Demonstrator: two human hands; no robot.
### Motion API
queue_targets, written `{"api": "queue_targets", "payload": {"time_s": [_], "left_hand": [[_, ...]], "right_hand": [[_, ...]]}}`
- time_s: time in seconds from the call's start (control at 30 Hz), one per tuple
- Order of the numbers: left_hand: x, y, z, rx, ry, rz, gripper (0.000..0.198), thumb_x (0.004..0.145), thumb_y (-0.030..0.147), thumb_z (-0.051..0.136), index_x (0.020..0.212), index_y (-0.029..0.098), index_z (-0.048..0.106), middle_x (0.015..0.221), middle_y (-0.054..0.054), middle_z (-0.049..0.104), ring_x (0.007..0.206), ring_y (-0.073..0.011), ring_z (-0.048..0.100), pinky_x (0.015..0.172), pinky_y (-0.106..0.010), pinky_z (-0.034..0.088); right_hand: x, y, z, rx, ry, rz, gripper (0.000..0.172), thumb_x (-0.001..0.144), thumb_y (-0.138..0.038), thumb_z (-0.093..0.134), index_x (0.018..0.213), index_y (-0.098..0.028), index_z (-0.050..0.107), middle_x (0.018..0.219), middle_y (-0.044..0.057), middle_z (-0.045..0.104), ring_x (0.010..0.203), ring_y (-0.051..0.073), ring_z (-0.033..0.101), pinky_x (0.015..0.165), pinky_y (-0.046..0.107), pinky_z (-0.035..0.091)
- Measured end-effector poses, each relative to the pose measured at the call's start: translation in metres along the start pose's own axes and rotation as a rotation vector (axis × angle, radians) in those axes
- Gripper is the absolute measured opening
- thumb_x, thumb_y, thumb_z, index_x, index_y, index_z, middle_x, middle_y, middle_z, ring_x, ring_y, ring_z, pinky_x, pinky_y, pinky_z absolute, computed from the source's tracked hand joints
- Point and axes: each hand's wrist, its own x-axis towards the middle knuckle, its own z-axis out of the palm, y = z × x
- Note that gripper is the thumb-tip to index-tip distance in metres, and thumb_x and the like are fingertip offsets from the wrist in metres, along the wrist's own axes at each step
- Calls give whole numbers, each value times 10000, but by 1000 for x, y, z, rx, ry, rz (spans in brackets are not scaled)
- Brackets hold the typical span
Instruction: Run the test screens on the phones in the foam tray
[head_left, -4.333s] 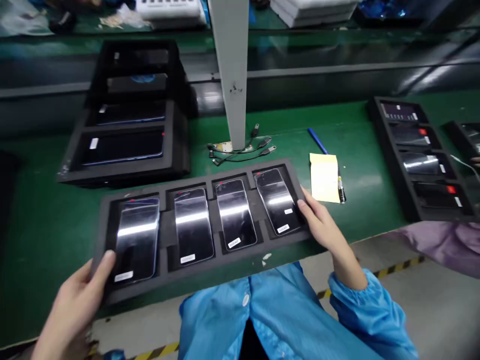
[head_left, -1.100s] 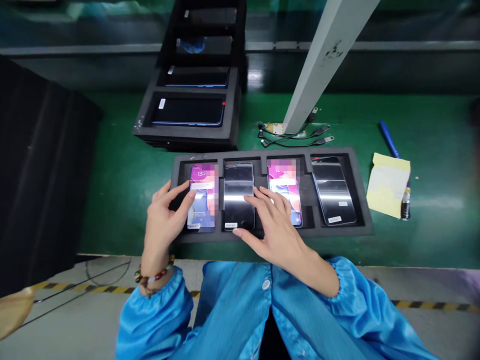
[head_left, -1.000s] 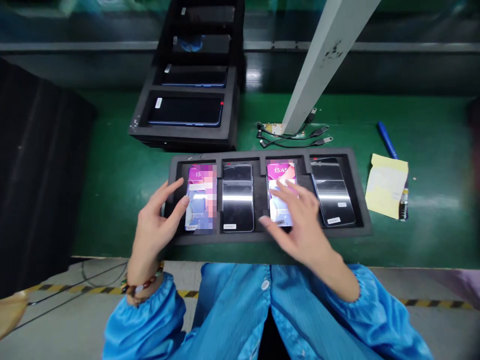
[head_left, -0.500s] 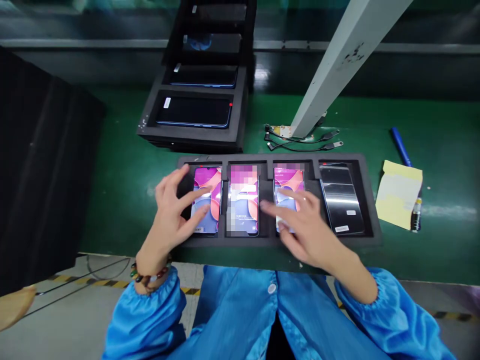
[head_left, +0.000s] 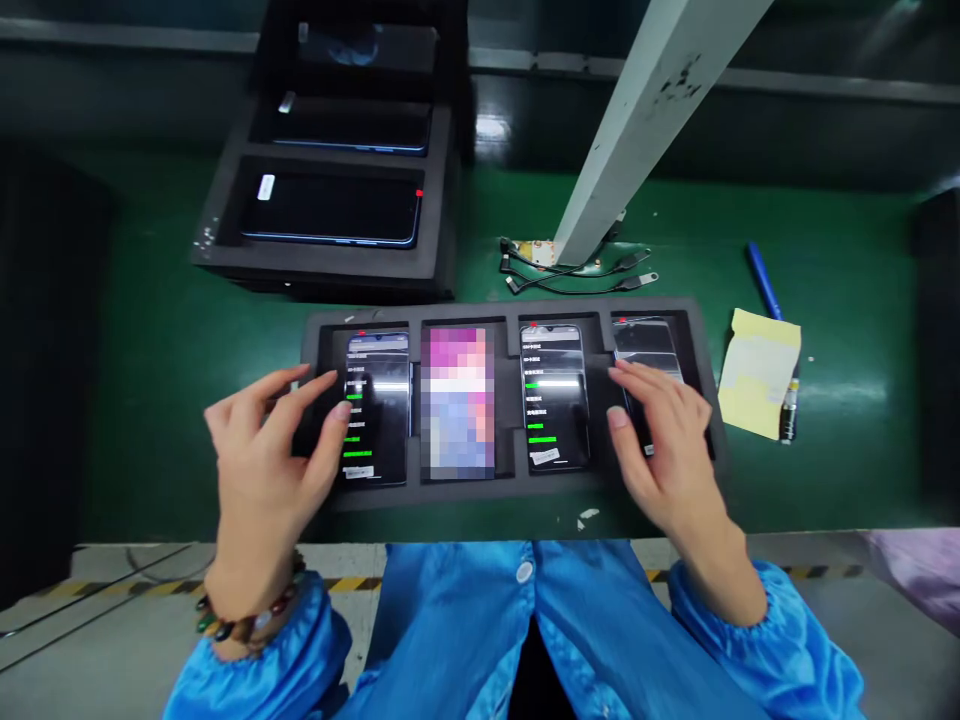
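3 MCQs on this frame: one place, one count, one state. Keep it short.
1. Where does the yellow notepad lie?
A. right of the foam tray
B. left of it
C. on it

2. How many phones does the foam tray hold?
A. two
B. four
C. six

3. What does the screen of the leftmost phone show?
A. nothing, it is dark
B. a list with green bars
C. a crack

A: the pad sits past the tray's right end.
B: four slots, each filled.
B: green bars beside the left hand.
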Motion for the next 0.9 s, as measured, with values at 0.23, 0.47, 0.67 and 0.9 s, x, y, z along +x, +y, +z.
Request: {"api": "queue_targets", "payload": {"time_s": [0.23, 0.47, 0.67, 0.9], "left_hand": [[4, 39, 20, -99, -228, 345, 329, 1041, 412, 725, 1362, 405, 795, 1744, -65, 491, 1547, -396, 525, 1285, -661, 461], [31, 38, 25, -15, -222, 265, 509, 1097, 478, 613, 1587, 344, 643, 1817, -107, 399, 1651, -428, 392, 1381, -722, 284], [15, 21, 8, 7, -122, 80, 535, 1063, 505, 663, 1562, 313, 650, 1699, -167, 485, 1574, -457, 466, 1333, -673, 391], [10, 32, 20, 57, -183, 75, 614, 1042, 424, 678, 1624, 267, 562, 1707, -200, 435, 1565, -472, 444, 1310, -716, 412]], "right_hand": [[-4, -37, 26, 37, -158, -259, 366, 1111, -311, 633, 1472, -280, 677, 1756, 114, 529, 1699, 412, 355, 1303, 695, 437], [-9, -7, 16, 14, -31, -118, 584, 1110, -340, 656, 1665, -285, 485, 1682, 169, 578, 1639, 411, 464, 1307, 721, 430], [2, -23, 26, 115, -96, -36, 600, 1110, -388, 658, 1658, -251, 455, 1749, 244, 381, 1649, 412, 449, 1239, 658, 555], [39, -57, 43, -150, -192, -20, 628, 1045, -302, 654, 1637, -189, 478, 1746, 311, 365, 1466, 547, 520, 932, 719, 654]]}}
